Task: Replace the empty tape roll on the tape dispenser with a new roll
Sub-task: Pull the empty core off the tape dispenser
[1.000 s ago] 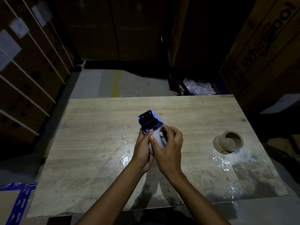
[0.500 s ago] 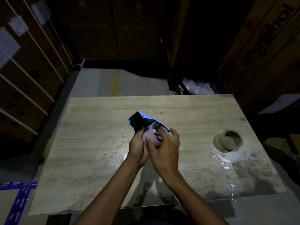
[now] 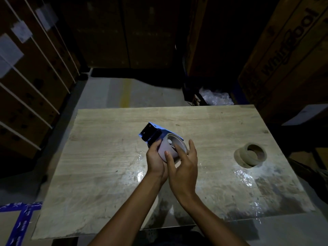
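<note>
A blue tape dispenser (image 3: 154, 130) with a black toothed blade is held above the middle of the wooden table (image 3: 106, 166), blade pointing up and left. A pale roll (image 3: 167, 147) sits in its body. My left hand (image 3: 155, 161) grips the dispenser from below and the left. My right hand (image 3: 184, 167) cups the roll, thumb on its outer face and fingers curled over its rim. A brown tape roll (image 3: 251, 155) lies by itself on the table at the right.
Crumpled clear film (image 3: 243, 176) sticks to the table near the brown roll. Tall cardboard boxes (image 3: 284, 55) stand at the right and a strapped stack (image 3: 26, 82) at the left. A plastic bag (image 3: 216, 98) lies beyond the table's far edge.
Both hands have turned the dispenser so its blade points further left and the pale roll faces up. My right fingers have spread over the roll's rim.
</note>
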